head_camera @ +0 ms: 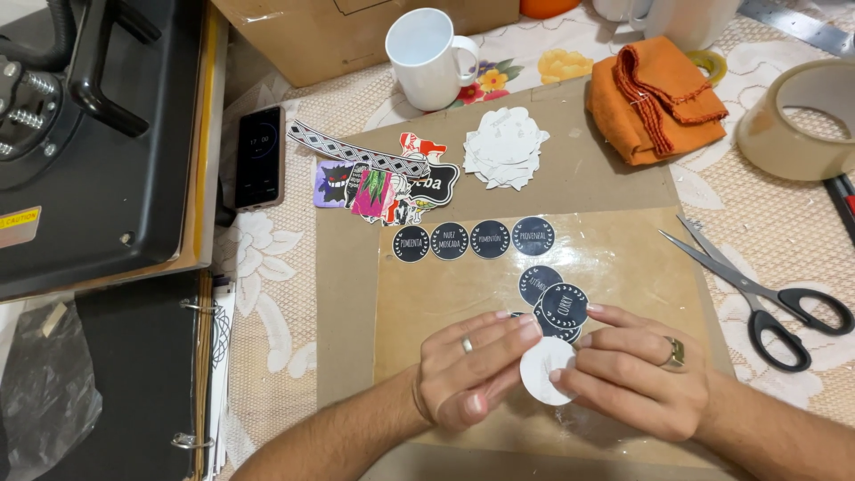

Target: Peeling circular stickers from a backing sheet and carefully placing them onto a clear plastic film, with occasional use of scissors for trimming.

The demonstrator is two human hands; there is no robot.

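Cardboard mat (pixel 623 178), both hands (pixel 552 370) pinching white sticker (pixel 541 374).

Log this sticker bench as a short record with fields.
left hand: left hand pinches the white round sticker
right hand: right hand grips the same sticker's right edge
nearby: small stack of dark round labels just above the fingers
row: four dark round labels in a line on the clear sheet
right side: scissors, shut; tape roll
back: white mug, orange cloth
left side: phone
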